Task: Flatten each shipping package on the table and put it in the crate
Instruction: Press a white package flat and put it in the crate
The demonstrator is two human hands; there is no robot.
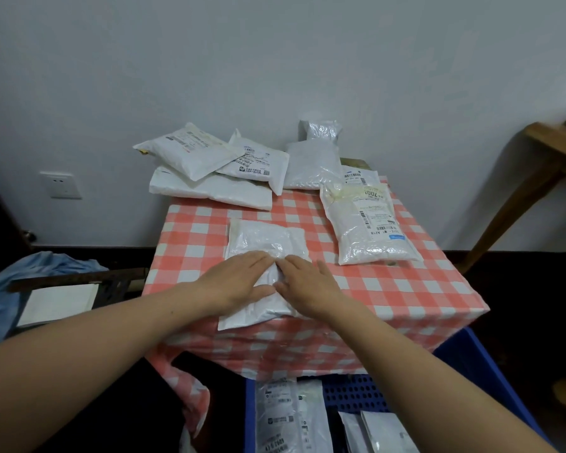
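The table (406, 289), under a red-and-white checked cloth, stands against the wall. The blue crate (471, 364) sits on the floor below the table's near edge, to your right. Several flat packages (285, 416) lie inside it. At the table's far edge a pile (209, 188) of white packages lies overlapping. A labelled package (370, 223) lies on the right side, apart from your hands. The package (262, 243) under your hands lies at near centre, its near corner overhanging the edge. Your left hand (239, 279) and right hand (311, 286) rest palm-down on its near half, side by side. The fingers of both are straight and grip nothing. The hands all but meet at the middle.
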